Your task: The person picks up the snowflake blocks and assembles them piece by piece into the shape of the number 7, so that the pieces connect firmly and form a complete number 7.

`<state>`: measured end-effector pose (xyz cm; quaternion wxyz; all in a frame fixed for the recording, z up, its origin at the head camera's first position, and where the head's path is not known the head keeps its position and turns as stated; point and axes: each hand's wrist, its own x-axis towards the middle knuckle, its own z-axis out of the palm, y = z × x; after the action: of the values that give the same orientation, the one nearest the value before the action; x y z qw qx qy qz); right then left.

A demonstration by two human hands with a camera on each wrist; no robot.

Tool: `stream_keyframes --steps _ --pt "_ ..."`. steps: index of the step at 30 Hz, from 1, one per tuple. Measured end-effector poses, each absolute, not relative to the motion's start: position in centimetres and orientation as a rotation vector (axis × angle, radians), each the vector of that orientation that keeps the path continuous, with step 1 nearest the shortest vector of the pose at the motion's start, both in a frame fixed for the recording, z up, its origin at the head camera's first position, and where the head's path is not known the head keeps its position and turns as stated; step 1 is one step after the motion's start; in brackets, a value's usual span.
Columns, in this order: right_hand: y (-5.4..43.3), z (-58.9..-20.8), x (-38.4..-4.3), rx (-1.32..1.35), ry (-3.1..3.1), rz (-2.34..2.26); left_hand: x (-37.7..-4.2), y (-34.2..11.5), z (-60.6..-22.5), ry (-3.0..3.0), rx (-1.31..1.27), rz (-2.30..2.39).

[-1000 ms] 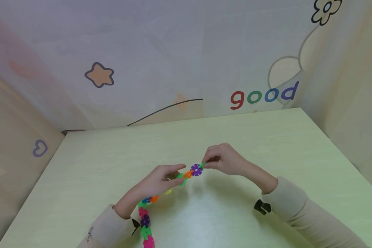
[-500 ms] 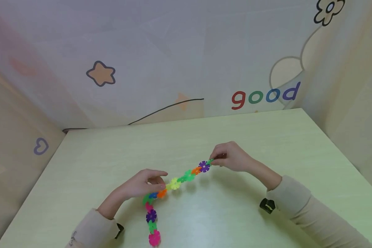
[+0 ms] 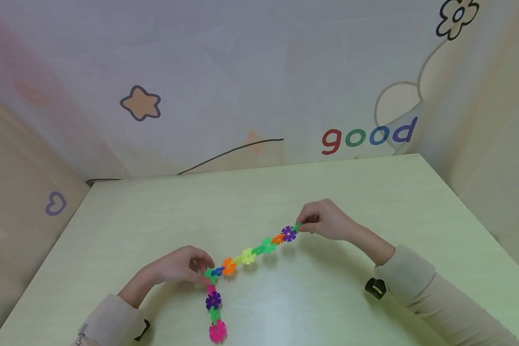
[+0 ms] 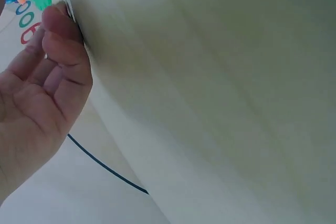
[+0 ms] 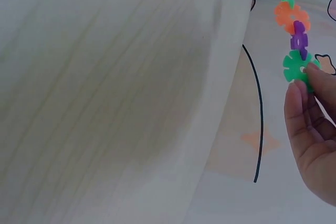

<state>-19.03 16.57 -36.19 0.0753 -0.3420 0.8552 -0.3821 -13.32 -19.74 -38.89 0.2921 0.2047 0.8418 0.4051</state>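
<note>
A chain of interlocking plastic snowflake discs (image 3: 248,255) in several colours runs slantwise over the table, then bends toward the near edge. Its far right end is a green disc (image 5: 302,69), which my right hand (image 3: 326,220) pinches between thumb and fingers. Beside it comes a purple disc (image 3: 289,234). My left hand (image 3: 179,265) is at the bend, thumb and curved fingers apart on either side of a green disc (image 3: 210,276). In the left wrist view, green, blue and pink discs show past the fingertips. A pink disc (image 3: 217,331) ends the near stretch.
The pale green table (image 3: 155,206) reaches back to a printed cloth backdrop (image 3: 225,86) with a star and the word good. Cloth side walls (image 3: 30,226) flank it. A black clip-like piece (image 3: 375,288) hangs under the right sleeve.
My left hand has slid left and toward me along the chain, from its green discs to the bend. My right hand has drawn its end slightly right, and the slanting stretch is straighter.
</note>
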Motion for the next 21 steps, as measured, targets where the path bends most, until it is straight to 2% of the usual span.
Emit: stream_keyframes --steps 16,21 --pt "17.7 -37.4 -18.9 -0.956 2.567 -1.093 -14.1 -18.8 -38.9 2.250 0.598 0.926" --pt "18.0 -37.7 -19.0 -0.974 2.571 -1.076 -14.4 -18.9 -38.9 2.195 0.573 1.006"
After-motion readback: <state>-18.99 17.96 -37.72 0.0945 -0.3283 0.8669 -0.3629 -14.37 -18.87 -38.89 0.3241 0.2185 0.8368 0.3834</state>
